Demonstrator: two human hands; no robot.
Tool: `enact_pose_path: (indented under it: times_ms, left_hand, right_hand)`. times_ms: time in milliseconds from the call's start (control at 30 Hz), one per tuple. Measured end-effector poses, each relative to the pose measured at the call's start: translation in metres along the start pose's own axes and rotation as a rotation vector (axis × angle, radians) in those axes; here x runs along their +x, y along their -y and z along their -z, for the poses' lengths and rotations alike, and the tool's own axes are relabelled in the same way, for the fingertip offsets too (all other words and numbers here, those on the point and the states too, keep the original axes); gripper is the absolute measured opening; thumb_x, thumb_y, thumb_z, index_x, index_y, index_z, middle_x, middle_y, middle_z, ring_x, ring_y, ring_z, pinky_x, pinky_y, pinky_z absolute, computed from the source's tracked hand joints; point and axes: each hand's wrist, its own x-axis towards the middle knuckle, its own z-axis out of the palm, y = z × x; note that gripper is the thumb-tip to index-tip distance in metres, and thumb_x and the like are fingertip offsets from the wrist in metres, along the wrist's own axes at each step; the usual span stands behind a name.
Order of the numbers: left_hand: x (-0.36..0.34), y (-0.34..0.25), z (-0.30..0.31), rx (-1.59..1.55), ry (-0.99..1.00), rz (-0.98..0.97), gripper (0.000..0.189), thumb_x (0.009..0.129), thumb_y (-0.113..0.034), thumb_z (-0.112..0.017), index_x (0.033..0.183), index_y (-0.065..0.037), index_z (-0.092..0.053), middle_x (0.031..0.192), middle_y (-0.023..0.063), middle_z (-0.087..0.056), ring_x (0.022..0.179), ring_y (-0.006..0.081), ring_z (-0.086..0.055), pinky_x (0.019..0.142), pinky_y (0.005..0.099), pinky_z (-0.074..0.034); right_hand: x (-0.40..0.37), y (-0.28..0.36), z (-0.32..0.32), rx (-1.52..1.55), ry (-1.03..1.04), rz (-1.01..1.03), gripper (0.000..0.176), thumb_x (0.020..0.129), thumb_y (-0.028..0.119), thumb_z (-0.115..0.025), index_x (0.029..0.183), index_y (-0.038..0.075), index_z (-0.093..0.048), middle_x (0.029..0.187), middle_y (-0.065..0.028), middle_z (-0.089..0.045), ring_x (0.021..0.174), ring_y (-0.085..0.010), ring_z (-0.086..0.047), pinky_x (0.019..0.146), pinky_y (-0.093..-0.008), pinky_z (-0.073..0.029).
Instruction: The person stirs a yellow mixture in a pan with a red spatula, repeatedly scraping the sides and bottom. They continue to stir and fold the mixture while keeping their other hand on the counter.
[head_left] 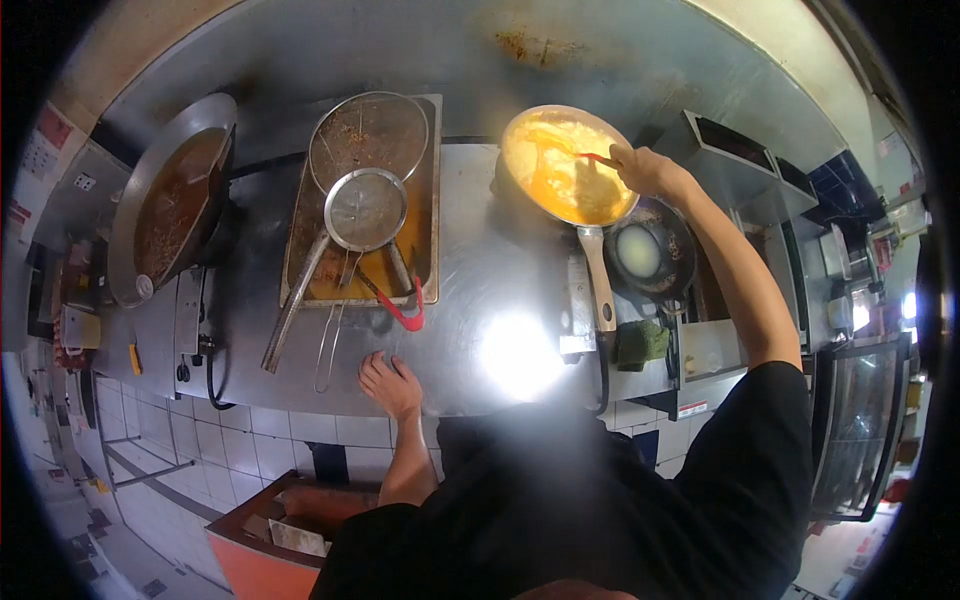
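My right hand is closed around a thin red utensil, its tip in the yellow, egg-like mixture. The exact kind of utensil does not show. The mixture fills a frying pan, whose beige handle points toward me with no hand on it. My left hand lies flat on the steel counter near its front edge, fingers apart and holding nothing. Just beyond it are red-tipped tongs and a round strainer, resting across a rectangular metal tray.
A large wok of brown liquid stands at the left. Another wide mesh strainer lies over the tray. Right of the frying pan are a dark pan with a pale round content and a folded green cloth. An orange bin stands below.
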Motion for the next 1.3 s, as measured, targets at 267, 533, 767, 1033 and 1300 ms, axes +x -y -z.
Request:
enact_pose_path:
  times_ms: [267,533,767,1033,1300]
  left_hand:
    - [0.000,-0.001,0.003,-0.016,-0.023,-0.014,0.033,0.100,-0.021,-0.065,0.129,-0.006,-0.057,0.134,0.0156,-0.058,0.134,0.0380,-0.051,0.121,0.0564,-0.033]
    - [-0.005,0.003,0.000,0.002,-0.005,0.001,0.034,0.100,-0.023,-0.065,0.129,-0.006,-0.057,0.134,0.0160,-0.058,0.135,0.0377,-0.050,0.121,0.0563,-0.033]
    - [-0.002,0.000,0.002,-0.014,-0.001,0.007,0.034,0.101,-0.024,-0.065,0.129,-0.006,-0.058,0.135,0.0171,-0.058,0.136,0.0385,-0.050,0.122,0.0568,-0.033]
    - [-0.003,0.002,-0.001,-0.003,0.014,0.000,0.035,0.101,-0.024,-0.065,0.130,-0.006,-0.058,0.136,0.0176,-0.058,0.136,0.0393,-0.050,0.121,0.0571,-0.033]
    - [-0.004,0.003,-0.001,0.043,-0.032,-0.019,0.035,0.101,-0.024,-0.066,0.130,-0.007,-0.059,0.135,0.0151,-0.060,0.133,0.0361,-0.053,0.116,0.0518,-0.037]
  right_hand:
    - [-0.073,0.033,0.034,0.051,0.108,0.129,0.033,0.110,0.024,-0.049,0.135,0.003,-0.054,0.107,-0.0322,-0.075,0.104,-0.0510,-0.073,0.091,-0.0591,-0.055]
    - [-0.117,0.044,0.068,0.212,0.141,0.061,0.037,0.109,0.036,-0.060,0.136,0.011,-0.065,0.116,-0.0261,-0.077,0.111,-0.0447,-0.073,0.094,-0.0529,-0.056]
    - [-0.134,0.076,0.138,0.071,0.178,-0.002,0.040,0.110,0.038,-0.059,0.137,0.010,-0.068,0.116,-0.0230,-0.078,0.112,-0.0391,-0.074,0.096,-0.0504,-0.057]
    - [-0.095,0.114,0.146,-0.217,0.478,-0.042,0.046,0.107,0.045,-0.061,0.129,0.005,-0.073,0.108,-0.0179,-0.079,0.100,-0.0342,-0.077,0.085,-0.0470,-0.060]
    - [-0.076,0.110,0.109,-0.382,0.357,-0.023,0.035,0.094,0.019,-0.065,0.122,0.004,-0.080,0.125,-0.0217,-0.078,0.116,-0.0347,-0.076,0.092,-0.0477,-0.062]
